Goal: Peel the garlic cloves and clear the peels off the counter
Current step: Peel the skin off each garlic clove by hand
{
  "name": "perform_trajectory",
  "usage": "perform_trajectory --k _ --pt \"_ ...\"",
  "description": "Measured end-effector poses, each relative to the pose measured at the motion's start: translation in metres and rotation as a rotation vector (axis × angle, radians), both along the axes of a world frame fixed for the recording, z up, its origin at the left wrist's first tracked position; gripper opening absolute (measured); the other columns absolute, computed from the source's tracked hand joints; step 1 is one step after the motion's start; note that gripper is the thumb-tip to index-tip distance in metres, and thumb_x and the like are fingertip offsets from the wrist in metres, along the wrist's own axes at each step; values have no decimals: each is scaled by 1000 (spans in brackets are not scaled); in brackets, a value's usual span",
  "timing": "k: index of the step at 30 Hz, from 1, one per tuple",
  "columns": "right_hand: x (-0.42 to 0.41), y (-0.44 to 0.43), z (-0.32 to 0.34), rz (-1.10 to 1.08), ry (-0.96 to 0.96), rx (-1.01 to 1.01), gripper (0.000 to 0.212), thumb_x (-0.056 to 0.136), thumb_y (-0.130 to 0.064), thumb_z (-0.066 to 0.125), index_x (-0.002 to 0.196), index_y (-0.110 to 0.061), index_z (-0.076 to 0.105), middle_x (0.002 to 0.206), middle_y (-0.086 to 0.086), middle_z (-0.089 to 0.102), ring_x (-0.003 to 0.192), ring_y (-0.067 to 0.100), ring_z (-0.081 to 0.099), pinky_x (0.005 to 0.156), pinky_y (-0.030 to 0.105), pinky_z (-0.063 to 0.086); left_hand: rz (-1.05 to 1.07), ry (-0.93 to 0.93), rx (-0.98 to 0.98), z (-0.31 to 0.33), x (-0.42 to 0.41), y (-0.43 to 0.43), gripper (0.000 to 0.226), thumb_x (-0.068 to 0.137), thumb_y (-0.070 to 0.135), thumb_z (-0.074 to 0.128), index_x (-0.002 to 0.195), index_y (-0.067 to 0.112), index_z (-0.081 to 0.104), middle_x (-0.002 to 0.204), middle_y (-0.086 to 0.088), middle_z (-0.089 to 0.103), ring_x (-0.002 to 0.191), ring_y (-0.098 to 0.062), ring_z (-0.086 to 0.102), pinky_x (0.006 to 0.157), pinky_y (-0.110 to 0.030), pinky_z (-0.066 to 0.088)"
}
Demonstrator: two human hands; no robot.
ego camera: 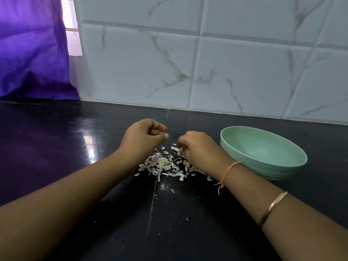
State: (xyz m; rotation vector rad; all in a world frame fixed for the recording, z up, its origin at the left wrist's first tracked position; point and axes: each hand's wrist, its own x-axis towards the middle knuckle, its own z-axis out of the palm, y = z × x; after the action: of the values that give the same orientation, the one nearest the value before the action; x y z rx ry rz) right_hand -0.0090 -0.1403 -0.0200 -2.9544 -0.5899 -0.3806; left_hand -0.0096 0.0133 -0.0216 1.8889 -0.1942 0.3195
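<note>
At desk (56, 151) centre, our right hand (197, 147) pinches peels (169, 166); left hand (145, 136) curled, contents unclear. Peels light, brittle: scoop from pile edge.

Purple curtain (32, 49) beside white marbled wall tiles (207, 72).

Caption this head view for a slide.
Right hand pinches white garlic peels on black counter, left hand curled, pale green bowl beside.
</note>
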Motion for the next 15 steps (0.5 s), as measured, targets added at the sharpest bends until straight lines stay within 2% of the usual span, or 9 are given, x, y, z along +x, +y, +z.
perform_trajectory --k 4,9,15 --pt "1 0 3 -89 -111 97 30 92 -3 43 115 -12 60 117 7 53 107 28 52 83 32 39 -1 6 3 0 0 0 13 81 12 69 81 23 63 75 1 66 67 -9 57 69 -30 48" --pt "-1 1 1 -77 -194 183 30 91 -1 43 113 -11 61 116 8 52 104 28 52 81 31 38 4 4 19 1 -1 0 14 82 10 68 80 22 63 74 1 64 66 -8 57 75 -33 51" --pt "-1 2 1 20 -231 478 26 83 4 49 95 -6 69 99 9 63 91 24 57 77 31 42 -19 44 29 0 0 0 17 80 7 69 80 23 63 77 0 66 73 -12 60 81 -37 52"
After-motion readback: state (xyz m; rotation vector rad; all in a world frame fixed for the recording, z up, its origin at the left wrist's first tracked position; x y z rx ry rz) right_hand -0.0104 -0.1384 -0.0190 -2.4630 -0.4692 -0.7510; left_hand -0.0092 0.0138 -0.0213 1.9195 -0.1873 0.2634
